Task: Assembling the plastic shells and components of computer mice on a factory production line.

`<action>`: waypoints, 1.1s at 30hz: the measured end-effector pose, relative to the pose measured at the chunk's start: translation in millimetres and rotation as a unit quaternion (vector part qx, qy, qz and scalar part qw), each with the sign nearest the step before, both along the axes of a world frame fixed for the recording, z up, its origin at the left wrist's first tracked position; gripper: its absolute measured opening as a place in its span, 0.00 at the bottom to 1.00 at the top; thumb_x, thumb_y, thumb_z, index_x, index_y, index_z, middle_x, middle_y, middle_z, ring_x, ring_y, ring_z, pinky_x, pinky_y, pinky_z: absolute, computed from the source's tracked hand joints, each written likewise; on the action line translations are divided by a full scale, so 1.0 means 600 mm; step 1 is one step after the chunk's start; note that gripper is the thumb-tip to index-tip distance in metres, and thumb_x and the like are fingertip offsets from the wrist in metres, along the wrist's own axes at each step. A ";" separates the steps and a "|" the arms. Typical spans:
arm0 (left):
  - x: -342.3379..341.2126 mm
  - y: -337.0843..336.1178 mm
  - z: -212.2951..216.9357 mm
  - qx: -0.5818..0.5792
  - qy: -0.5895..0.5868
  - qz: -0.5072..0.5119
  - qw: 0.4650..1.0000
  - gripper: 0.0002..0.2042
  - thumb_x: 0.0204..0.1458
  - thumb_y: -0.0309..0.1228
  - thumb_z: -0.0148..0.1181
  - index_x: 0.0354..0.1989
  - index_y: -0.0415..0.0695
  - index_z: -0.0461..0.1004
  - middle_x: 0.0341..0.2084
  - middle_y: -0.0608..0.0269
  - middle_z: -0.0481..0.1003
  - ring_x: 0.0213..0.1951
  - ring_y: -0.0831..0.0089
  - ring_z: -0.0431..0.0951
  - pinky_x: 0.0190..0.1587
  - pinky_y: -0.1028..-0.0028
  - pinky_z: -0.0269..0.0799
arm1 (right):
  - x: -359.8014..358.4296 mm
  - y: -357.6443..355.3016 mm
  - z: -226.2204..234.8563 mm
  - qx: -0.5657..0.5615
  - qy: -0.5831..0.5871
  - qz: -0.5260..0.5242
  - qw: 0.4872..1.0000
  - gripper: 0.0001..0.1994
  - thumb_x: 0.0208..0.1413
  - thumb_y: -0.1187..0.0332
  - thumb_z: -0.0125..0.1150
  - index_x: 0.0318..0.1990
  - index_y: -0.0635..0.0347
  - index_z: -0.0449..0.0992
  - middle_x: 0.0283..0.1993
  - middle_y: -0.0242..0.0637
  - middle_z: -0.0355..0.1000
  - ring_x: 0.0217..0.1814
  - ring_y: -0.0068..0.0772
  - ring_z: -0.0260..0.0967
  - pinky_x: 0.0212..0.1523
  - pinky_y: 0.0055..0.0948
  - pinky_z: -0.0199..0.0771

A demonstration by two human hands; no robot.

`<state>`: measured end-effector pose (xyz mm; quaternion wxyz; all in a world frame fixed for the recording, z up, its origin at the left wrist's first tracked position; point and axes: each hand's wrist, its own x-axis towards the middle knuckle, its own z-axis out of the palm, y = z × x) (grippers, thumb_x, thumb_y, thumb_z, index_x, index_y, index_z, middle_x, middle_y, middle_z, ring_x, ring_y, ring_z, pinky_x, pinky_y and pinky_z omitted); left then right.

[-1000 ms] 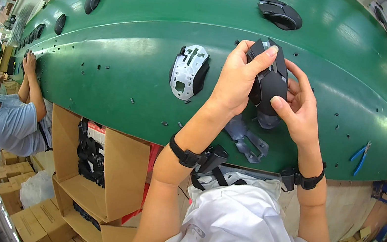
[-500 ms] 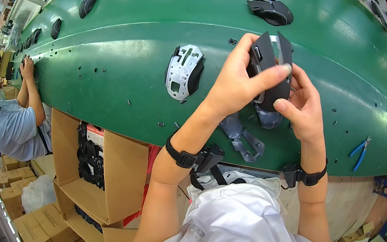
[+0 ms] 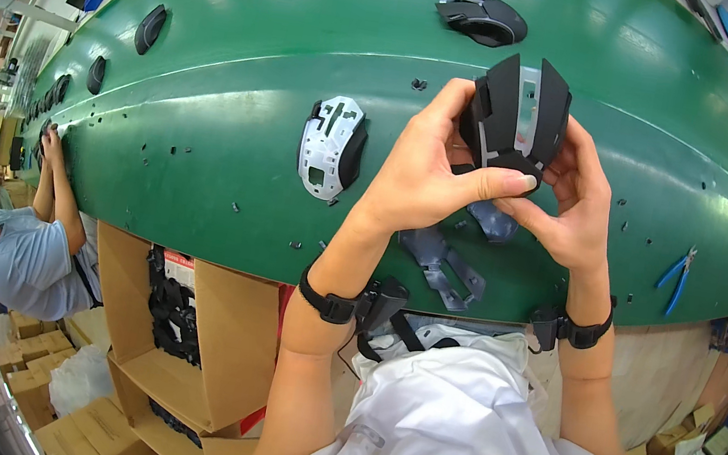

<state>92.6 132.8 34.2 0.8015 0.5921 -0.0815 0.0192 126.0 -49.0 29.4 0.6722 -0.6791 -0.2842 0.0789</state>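
Between my two hands is a black computer mouse point(image 3: 497, 111) with a grey strip down its middle, held above the bench. Wrapped round its left side, my left hand point(image 3: 443, 169) presses its thumb across the rear end. On the other side, my right hand point(image 3: 579, 203) grips the mouse, its thumb close to the left thumb and its fingers partly hidden. Below my hands lie dark plastic cover pieces: a rounded one point(image 3: 493, 221) and a forked one point(image 3: 448, 266). To the left rests a mouse body with a silver top point(image 3: 332, 146) full of cut-outs.
Another black mouse point(image 3: 482, 19) lies at the far side of the green bench point(image 3: 234, 152). Blue-handled pliers point(image 3: 679, 275) are at the right. Small black bits are scattered about. Open cartons point(image 3: 230, 339) stand below the left edge; a co-worker point(image 3: 42, 241) is at the far left.
The mouse has been turned so its grey strip faces me. My left thumb has slid down to its rear end. The whole view has shifted slightly.
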 end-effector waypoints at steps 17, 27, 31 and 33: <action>-0.001 -0.005 -0.004 0.015 -0.037 0.010 0.999 0.31 0.45 0.30 0.69 0.54 0.34 0.58 0.42 0.55 0.72 0.46 0.70 0.75 0.50 0.70 0.72 | -0.001 0.004 -0.001 0.020 0.043 -0.015 0.999 0.36 0.40 0.75 0.73 0.59 0.69 0.62 0.49 0.43 0.73 0.51 0.33 0.72 0.49 0.31 0.76; 0.014 0.022 -0.010 0.262 -0.193 0.067 0.943 0.39 0.35 0.30 0.76 0.57 0.39 0.60 0.46 0.54 0.67 0.47 0.69 0.72 0.52 0.69 0.70 | 0.009 -0.019 0.020 -0.083 -0.196 -0.016 0.977 0.24 0.36 0.74 0.73 0.45 0.66 0.76 0.40 0.43 0.76 0.41 0.36 0.74 0.40 0.28 0.74; 0.008 0.008 -0.018 0.030 -0.121 0.025 0.992 0.29 0.38 0.25 0.75 0.48 0.39 0.65 0.39 0.64 0.68 0.44 0.75 0.73 0.47 0.72 0.74 | 0.015 -0.025 0.021 0.027 -0.249 -0.031 0.968 0.25 0.36 0.73 0.75 0.46 0.68 0.75 0.43 0.43 0.76 0.46 0.35 0.73 0.47 0.27 0.73; 0.005 0.000 -0.015 -0.017 -0.109 -0.013 0.994 0.26 0.39 0.24 0.74 0.46 0.38 0.65 0.40 0.64 0.69 0.44 0.76 0.73 0.47 0.73 0.74 | 0.006 -0.023 0.019 0.092 -0.179 -0.053 0.978 0.26 0.38 0.73 0.75 0.47 0.69 0.73 0.45 0.43 0.75 0.47 0.34 0.72 0.48 0.27 0.72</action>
